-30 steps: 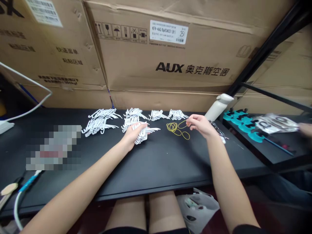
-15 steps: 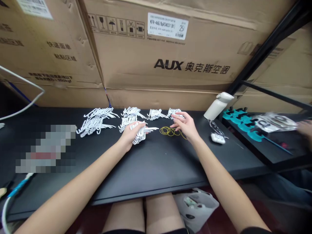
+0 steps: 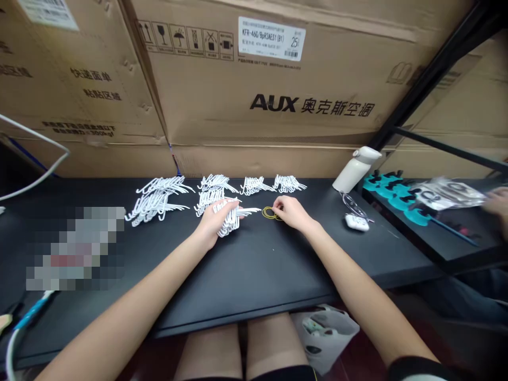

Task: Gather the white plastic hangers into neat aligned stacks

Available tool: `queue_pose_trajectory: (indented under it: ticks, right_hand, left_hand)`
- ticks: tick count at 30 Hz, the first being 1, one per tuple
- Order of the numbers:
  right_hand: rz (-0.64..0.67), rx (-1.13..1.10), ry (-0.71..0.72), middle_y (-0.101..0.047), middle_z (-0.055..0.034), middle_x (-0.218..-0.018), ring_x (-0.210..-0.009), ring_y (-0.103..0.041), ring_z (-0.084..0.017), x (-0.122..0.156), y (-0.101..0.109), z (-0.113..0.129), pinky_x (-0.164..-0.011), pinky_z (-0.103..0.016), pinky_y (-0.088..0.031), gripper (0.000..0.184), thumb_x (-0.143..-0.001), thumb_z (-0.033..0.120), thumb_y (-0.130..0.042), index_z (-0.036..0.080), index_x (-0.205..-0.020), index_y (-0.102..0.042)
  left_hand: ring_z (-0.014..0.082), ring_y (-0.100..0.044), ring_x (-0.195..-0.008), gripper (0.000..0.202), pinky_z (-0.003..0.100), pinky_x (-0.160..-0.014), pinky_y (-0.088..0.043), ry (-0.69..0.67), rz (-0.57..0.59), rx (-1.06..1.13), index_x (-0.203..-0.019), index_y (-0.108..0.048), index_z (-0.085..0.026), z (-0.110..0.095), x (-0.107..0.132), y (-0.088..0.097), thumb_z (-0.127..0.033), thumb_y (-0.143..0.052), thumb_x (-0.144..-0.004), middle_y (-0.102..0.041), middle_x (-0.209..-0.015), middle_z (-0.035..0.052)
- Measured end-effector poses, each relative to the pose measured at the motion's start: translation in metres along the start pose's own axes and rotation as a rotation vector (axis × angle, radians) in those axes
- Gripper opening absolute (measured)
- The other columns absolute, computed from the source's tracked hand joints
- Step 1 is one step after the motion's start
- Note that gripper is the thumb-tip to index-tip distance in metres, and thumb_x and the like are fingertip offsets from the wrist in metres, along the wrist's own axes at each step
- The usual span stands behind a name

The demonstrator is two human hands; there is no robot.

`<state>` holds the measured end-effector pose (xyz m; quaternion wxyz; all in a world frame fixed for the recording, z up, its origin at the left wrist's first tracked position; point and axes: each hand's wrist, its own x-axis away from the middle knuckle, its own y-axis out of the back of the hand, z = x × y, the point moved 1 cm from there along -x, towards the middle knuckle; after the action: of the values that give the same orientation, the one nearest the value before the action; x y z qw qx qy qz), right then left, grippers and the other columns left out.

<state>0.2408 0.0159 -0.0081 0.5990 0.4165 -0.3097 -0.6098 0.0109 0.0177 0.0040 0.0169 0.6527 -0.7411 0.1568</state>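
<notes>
A bundle of white hooks (image 3: 229,219) is gripped in my left hand (image 3: 209,225), its straight ends pointing right above the black table. To the right, my right hand (image 3: 293,212) is low at the tabletop with its fingers pinched at the yellow rubber bands (image 3: 269,213); the fingers cover part of the bands. Behind my hands lie more piles of white hooks: two at the left (image 3: 148,209), two stacked close behind my left hand (image 3: 216,183), one in the middle (image 3: 256,185) and one farther right (image 3: 289,183).
Large cardboard boxes (image 3: 206,119) stand along the table's back. At the right are a white bottle (image 3: 353,172), a white earphone case (image 3: 356,222) and teal pieces (image 3: 397,198). Another person's hand (image 3: 498,202) shows at the right edge. A white bag (image 3: 329,338) hangs below the table.
My right hand has come down and left from beside the right hook pile, and its fingers have closed at the rubber bands. My left hand still holds the hooks, nearly in place.
</notes>
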Motion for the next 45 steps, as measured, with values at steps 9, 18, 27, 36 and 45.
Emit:
queue_pose_trajectory:
  ticks: [9,18,27,36,45]
  right_hand:
    - [-0.053,-0.056,-0.184,-0.068,-0.0059,-0.075,-0.066,-0.06,-0.015,0.015,0.047,-0.038,-0.06,-0.024,-0.043,0.013,-0.078,0.025,-0.057,0.015,-0.073,-0.064]
    - [-0.039,-0.174,-0.332,-0.066,-0.0036,-0.061,-0.041,-0.055,-0.011,0.027,0.061,-0.045,-0.044,-0.024,-0.041,0.024,-0.074,0.04,-0.066,0.016,-0.071,-0.064]
    - [-0.17,-0.88,-0.118,-0.058,-0.0116,-0.132,-0.077,-0.073,-0.018,0.025,0.062,-0.002,-0.055,-0.023,-0.055,0.028,-0.081,0.041,-0.06,0.021,-0.098,-0.051]
    - [-0.07,-0.892,0.11,-0.064,-0.0123,-0.125,-0.053,-0.066,-0.013,0.041,0.027,0.049,-0.039,-0.023,-0.042,0.04,-0.066,0.037,-0.079,0.023,-0.084,-0.046]
    - [-0.107,-0.616,0.296,-0.06,-0.0088,-0.114,-0.069,-0.061,-0.015,0.044,-0.001,0.071,-0.048,-0.026,-0.049,0.035,-0.068,0.036,-0.078,0.025,-0.099,-0.065]
  left_hand:
    - [0.019,-0.071,-0.069,0.032,0.024,-0.06,-0.055,-0.002,0.011,0.011,-0.088,-0.066,-0.016,0.001,0.0,0.0,-0.033,-0.078,-0.065,-0.073,-0.084,0.0069]
    - [0.0187,-0.071,-0.068,0.029,0.024,-0.059,-0.055,-0.005,0.014,0.0,-0.086,-0.066,-0.016,-0.001,0.002,-0.001,-0.032,-0.077,-0.066,-0.073,-0.083,0.0076]
    - [0.0193,-0.071,-0.07,0.027,0.026,-0.063,-0.056,-0.029,0.009,0.14,-0.087,-0.066,-0.015,-0.002,0.003,-0.004,-0.029,-0.077,-0.067,-0.073,-0.084,0.0076]
    - [0.0189,-0.07,-0.066,0.028,0.026,-0.06,-0.054,-0.033,0.089,0.156,-0.091,-0.062,-0.016,-0.002,0.008,-0.009,-0.027,-0.075,-0.069,-0.073,-0.083,0.008]
    - [0.0166,-0.066,-0.067,0.035,0.025,-0.06,-0.052,-0.066,0.157,0.146,-0.091,-0.062,-0.017,0.0,0.02,-0.017,-0.031,-0.079,-0.063,-0.069,-0.077,0.0018]
